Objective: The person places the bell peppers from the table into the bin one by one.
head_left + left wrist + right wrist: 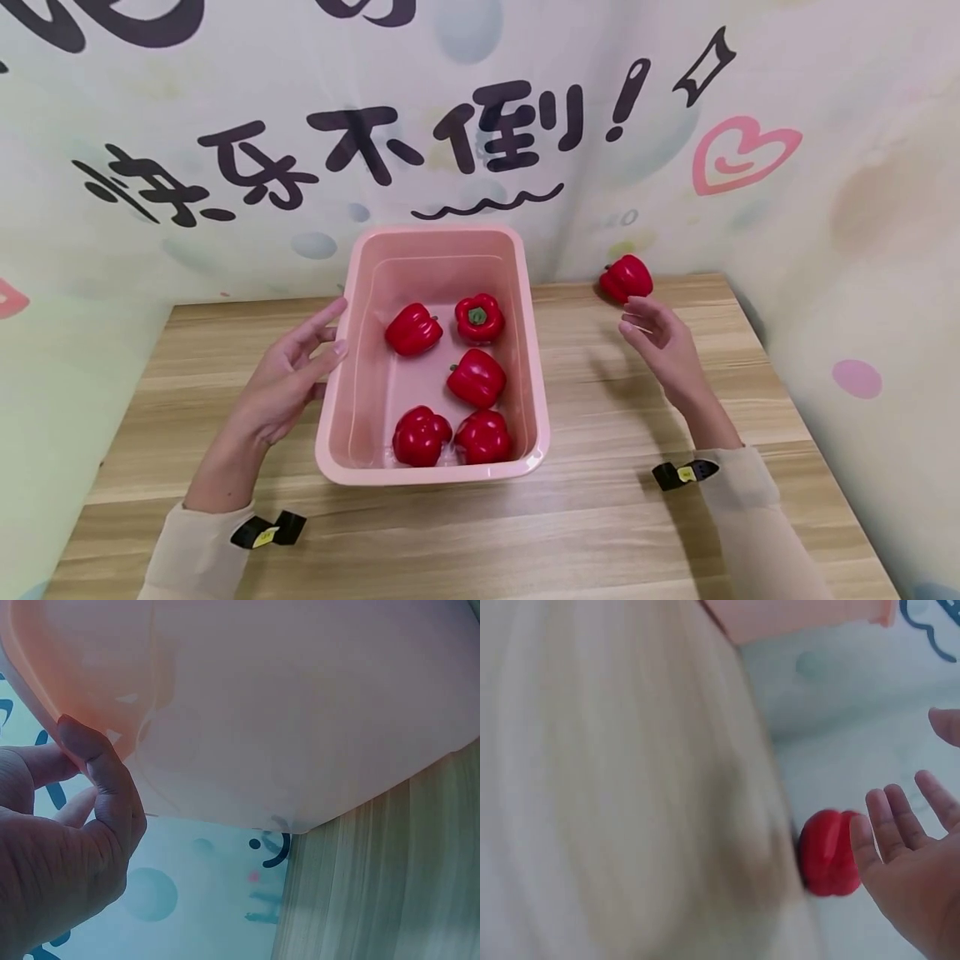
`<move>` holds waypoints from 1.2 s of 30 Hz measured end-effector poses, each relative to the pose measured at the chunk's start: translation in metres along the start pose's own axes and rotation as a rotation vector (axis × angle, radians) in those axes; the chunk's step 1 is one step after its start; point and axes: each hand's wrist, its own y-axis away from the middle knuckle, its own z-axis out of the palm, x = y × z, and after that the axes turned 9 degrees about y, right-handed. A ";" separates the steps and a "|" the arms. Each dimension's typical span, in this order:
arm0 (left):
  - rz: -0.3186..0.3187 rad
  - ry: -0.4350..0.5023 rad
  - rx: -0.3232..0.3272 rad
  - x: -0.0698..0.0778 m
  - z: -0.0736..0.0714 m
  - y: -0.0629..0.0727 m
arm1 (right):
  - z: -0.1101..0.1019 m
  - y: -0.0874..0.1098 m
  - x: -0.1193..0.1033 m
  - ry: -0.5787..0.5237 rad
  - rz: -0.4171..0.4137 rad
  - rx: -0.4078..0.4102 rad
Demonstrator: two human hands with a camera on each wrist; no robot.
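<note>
A pink plastic bin [432, 475] stands in the middle of the wooden table with several red bell peppers [477, 378] inside. At its left side my left hand [288, 379] holds the rim, thumb and fingertips against the edge. The left wrist view shows bent fingers [112, 776] against the bin's outer wall [300, 712]. To the right, one more red bell pepper [627, 277] lies near the table's back edge. My right hand [663, 346] hovers just in front of that pepper, fingers spread and slightly bent, holding nothing. Whether its fingertips touch the pepper I cannot tell.
Behind the table [585, 517] hangs a pale cloth [600, 200] with dark lettering and drawings, and it also stands at both sides. A black strap device [686, 475] is on each wrist.
</note>
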 end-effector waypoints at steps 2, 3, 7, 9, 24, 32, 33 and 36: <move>-0.001 0.003 0.001 0.000 0.000 0.000 | -0.001 0.004 0.007 0.028 0.018 0.025; -0.001 0.004 0.000 0.000 0.000 0.000 | -0.002 0.006 0.011 0.055 0.031 0.035; 0.002 0.010 -0.006 0.001 0.001 -0.001 | -0.005 0.013 0.027 0.148 0.100 0.066; 0.006 0.011 -0.009 0.001 0.001 -0.002 | -0.007 0.015 0.033 0.172 0.142 0.081; -0.022 -0.029 0.016 0.001 0.001 -0.001 | -0.015 -0.001 0.052 0.132 0.231 0.113; -0.035 -0.031 0.013 0.004 0.001 -0.002 | -0.013 -0.023 0.057 0.094 0.243 0.131; -0.035 -0.030 0.014 0.004 0.000 -0.002 | -0.012 -0.027 0.057 0.104 0.245 0.126; -0.037 -0.028 0.019 0.003 0.000 0.000 | -0.008 -0.039 0.056 0.144 0.232 0.111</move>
